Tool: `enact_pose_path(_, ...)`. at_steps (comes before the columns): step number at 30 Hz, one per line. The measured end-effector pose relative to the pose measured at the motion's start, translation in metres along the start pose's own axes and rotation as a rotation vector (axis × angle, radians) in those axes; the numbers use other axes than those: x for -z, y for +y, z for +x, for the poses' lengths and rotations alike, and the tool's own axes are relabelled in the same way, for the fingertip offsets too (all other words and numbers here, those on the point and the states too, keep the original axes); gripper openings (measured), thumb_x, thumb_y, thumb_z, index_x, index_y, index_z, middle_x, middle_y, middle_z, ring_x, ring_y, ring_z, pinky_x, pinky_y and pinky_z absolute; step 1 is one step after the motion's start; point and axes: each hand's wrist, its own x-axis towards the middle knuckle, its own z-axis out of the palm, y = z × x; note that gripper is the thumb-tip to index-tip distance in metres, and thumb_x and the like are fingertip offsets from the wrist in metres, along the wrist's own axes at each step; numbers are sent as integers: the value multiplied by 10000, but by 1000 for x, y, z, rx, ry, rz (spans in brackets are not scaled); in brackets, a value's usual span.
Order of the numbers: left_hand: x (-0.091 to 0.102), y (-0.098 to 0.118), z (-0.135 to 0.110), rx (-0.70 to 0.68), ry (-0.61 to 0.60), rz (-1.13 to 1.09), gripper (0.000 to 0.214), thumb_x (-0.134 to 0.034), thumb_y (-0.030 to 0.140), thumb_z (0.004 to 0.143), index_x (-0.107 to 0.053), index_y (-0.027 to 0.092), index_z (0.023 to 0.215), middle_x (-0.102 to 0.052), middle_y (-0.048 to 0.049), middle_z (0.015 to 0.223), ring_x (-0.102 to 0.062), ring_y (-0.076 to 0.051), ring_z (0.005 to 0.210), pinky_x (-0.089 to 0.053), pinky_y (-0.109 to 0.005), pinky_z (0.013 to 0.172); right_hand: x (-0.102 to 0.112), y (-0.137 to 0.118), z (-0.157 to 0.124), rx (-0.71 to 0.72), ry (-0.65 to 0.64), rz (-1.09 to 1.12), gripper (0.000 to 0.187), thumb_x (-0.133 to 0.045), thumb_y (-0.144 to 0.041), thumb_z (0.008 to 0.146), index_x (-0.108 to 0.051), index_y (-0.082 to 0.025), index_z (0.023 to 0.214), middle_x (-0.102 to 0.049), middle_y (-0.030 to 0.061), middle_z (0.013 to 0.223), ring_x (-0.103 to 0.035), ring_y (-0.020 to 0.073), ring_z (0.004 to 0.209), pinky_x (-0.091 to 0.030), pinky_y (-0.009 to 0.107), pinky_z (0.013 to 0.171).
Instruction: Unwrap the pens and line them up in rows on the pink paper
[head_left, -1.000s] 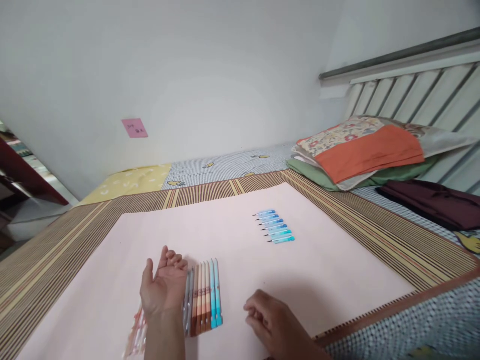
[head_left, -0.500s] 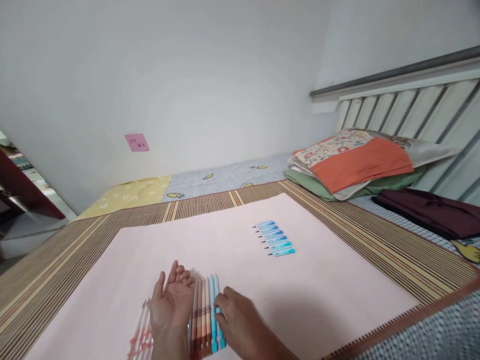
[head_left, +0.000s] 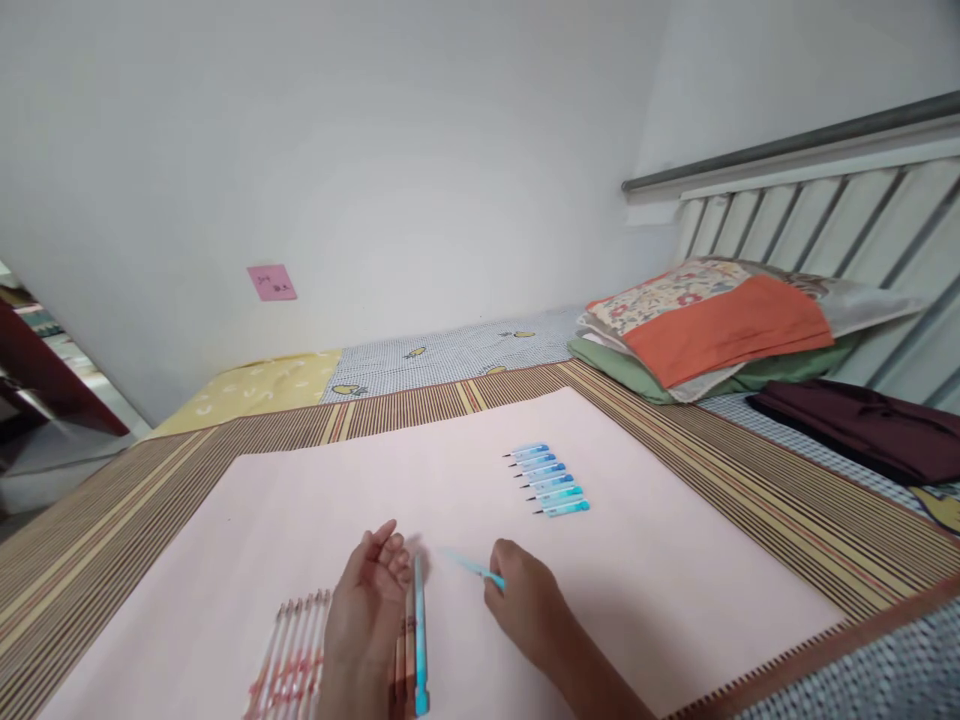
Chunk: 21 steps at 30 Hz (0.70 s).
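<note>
My right hand (head_left: 523, 598) pinches a light blue pen (head_left: 480, 571) lifted above the pink sheet, its far end blurred. Another light blue pen (head_left: 420, 640) lies lengthwise just right of my left hand. My left hand (head_left: 376, 580) is turned palm up with its fingers loosely bent and nothing in it. Brown-toned pens (head_left: 406, 655) lie beside that blue pen, largely covered by my left hand and wrist. To the left is a row of clear pens with reddish markings (head_left: 289, 650). Farther off, several short blue pencils with dark points (head_left: 553, 480) form a neat column.
A large pink sheet (head_left: 300, 510) covers the striped mat (head_left: 217, 460) on a bed. Stacked pillows (head_left: 720, 330) and folded dark cloth (head_left: 855, 425) lie at the right, by a white slatted headboard (head_left: 825, 230). A pink note (head_left: 272, 282) is on the wall.
My right hand has picked up the outer light blue pen and carried it right and slightly up, away from the row. My left hand has shifted right, over the brown pens, uncovering more clear pens.
</note>
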Motion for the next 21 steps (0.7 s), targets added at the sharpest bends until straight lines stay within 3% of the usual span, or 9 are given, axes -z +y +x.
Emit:
enact_pose_path(2, -1, -8, -1, -13, -18, 117, 144, -703, 193, 802, -750, 87, 887, -653, -71, 749, -578, -116, 607, -494, -200, 533, 9, 9, 6, -36, -1, 305, 41, -586, -188, 830, -587, -209, 794, -649, 9, 721, -585, 163, 651, -371, 274, 599)
enact_pose_path(5, 2, -20, 1, -91, -17, 353, 282, -825, 314, 713, -761, 116, 904, -663, -49, 776, -561, -107, 609, -421, -177, 490, 18, 21, 16, -103, -74, 761, 119, -621, -312, 817, -601, -201, 781, -639, -16, 666, -546, 128, 554, -378, 256, 544)
enact_pose_path(10, 2, -25, -1, -251, 33, 723, 430, -820, 542, 683, -768, 167, 887, -688, -50, 852, -552, -120, 642, -389, -209, 512, 22, 34, 24, -114, -148, 1081, 317, -755, -475, 739, -661, -174, 765, -661, 3, 648, -496, 99, 495, -348, 240, 474)
enact_pose_path(13, -4, -26, -4, -229, -121, 862, 502, -756, 625, 723, -778, 166, 924, -668, -40, 736, -540, -141, 601, -362, -235, 501, 26, 35, 24, -110, -156, 1162, 363, -812, -497, 691, -651, -174, 729, -627, -14, 597, -458, 86, 469, -322, 235, 449)
enact_pose_path(17, -8, -32, -9, -100, -374, 976, 481, -749, 618, 734, -749, 137, 742, -600, -17, 560, -470, -122, 502, -336, -253, 511, 30, 31, 25, -136, -101, 1257, 407, -855, -506, 648, -618, -181, 710, -544, -53, 523, -403, 71, 435, -282, 234, 447)
enact_pose_path(21, -12, -41, -13, -24, -507, 1018, 469, -701, 615, 790, -712, 152, 710, -573, 0, 533, -447, -114, 470, -329, -258, 509, 27, 26, 24, -131, -78, 1339, 422, -866, -513, 665, -621, -176, 734, -500, -64, 526, -404, 70, 462, -276, 237, 479)
